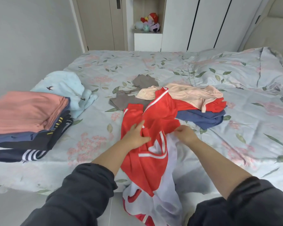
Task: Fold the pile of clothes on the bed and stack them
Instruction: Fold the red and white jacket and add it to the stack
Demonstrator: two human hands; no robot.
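The person stands at the near edge of the bed, both forearms reaching out of dark sleeves. The left hand lies on the red garment, its fingers curled over a bunched fold with the thumb tucked against it. The right hand pinches the same garment's edge, fingers bent together on the cloth. The garment, red with white trim and a white lining, trails off the bed towards the floor. Behind it lies the unfolded pile: a beige piece, a blue piece and a grey piece. The folded stack sits to the left, just beside a light blue garment.
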